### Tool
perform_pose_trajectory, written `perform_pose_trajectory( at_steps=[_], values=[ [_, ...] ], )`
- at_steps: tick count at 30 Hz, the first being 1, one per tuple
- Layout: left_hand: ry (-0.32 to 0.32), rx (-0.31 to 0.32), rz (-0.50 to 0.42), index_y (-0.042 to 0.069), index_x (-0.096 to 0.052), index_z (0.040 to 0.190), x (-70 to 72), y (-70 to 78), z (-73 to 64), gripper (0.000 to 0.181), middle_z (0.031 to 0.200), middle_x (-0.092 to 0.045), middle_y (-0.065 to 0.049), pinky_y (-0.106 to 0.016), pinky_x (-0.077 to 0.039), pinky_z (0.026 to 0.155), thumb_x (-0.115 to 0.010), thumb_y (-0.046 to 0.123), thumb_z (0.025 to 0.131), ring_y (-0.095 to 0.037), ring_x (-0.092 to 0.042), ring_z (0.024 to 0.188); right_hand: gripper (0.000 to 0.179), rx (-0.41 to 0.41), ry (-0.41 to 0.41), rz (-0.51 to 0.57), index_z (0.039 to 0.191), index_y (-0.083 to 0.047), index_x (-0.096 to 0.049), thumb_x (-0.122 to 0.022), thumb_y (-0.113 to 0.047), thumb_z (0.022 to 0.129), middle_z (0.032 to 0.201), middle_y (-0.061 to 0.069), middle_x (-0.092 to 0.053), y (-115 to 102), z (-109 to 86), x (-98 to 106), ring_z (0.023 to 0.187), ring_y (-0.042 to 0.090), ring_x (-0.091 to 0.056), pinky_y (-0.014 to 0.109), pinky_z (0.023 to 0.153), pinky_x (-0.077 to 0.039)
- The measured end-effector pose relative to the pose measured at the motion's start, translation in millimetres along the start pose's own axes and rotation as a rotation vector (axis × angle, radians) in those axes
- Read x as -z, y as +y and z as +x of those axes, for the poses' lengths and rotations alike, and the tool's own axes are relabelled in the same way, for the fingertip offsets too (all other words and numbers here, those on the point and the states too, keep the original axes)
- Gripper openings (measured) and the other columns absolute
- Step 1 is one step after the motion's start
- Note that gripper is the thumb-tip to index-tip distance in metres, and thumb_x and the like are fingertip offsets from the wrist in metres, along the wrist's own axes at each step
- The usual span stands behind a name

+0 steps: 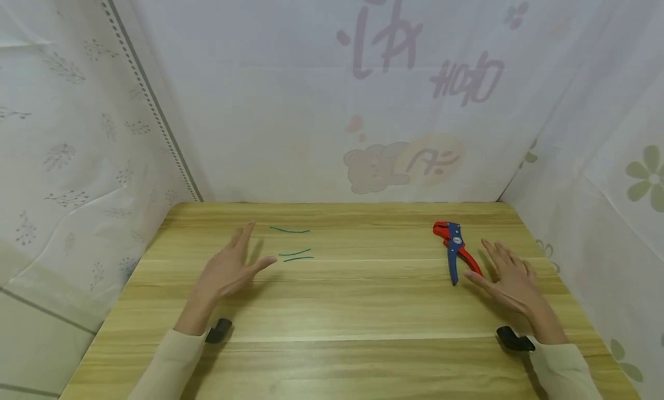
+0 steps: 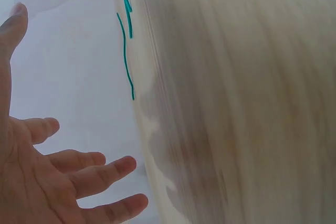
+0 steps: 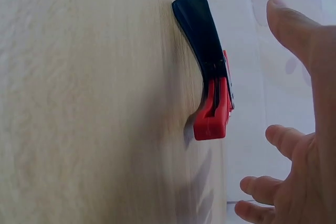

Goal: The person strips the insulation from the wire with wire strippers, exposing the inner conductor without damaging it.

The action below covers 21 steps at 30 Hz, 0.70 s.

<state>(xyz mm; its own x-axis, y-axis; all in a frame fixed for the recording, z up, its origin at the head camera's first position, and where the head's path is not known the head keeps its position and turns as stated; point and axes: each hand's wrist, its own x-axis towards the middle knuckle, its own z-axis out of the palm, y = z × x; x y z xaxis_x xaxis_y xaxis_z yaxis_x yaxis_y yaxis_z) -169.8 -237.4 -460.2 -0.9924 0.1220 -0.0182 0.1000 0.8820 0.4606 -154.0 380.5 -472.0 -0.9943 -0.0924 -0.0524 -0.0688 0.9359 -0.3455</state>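
Observation:
My left hand (image 1: 228,270) hovers over the left side of the table with its fingers spread, holding nothing. Just to its right lie short green wires: one farther back (image 1: 290,230) and two close together (image 1: 297,256). In the left wrist view a green wire (image 2: 125,56) shows beyond the spread fingers (image 2: 102,179). A red and blue wire stripper (image 1: 456,247) lies on the right of the table, its handles toward me. Beside its red handle is my right hand (image 1: 510,279), fingers extended and empty. The right wrist view shows a gap between that hand and the wire stripper (image 3: 210,124).
The wood-grain table (image 1: 363,308) backs onto a white printed cloth (image 1: 290,129). More patterned cloth hangs along the left (image 1: 67,158) and right sides. A black wrist piece (image 1: 220,331) sits at the left cuff, another (image 1: 515,339) at the right.

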Motion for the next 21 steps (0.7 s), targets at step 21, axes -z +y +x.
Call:
perform_pose_trajectory(
  at_steps=[21],
  values=[
    [0.065, -0.038, -0.063, 0.022, -0.025, 0.163, -12.5, 22.1, 4.9, 0.095, 0.139, -0.065, -0.019, -0.063, -0.052, 0.092, -0.052, 0.078, 0.091, -0.039, -0.071, 0.11, 0.091, -0.051, 0.009, 0.119, 0.158, 0.002, -0.03, -0.053, -0.064, 0.099, 0.155, 0.037, -0.036, -12, 14.1, -6, 0.139, 0.062, -0.029, 0.08, 0.105, -0.028]
  ],
)
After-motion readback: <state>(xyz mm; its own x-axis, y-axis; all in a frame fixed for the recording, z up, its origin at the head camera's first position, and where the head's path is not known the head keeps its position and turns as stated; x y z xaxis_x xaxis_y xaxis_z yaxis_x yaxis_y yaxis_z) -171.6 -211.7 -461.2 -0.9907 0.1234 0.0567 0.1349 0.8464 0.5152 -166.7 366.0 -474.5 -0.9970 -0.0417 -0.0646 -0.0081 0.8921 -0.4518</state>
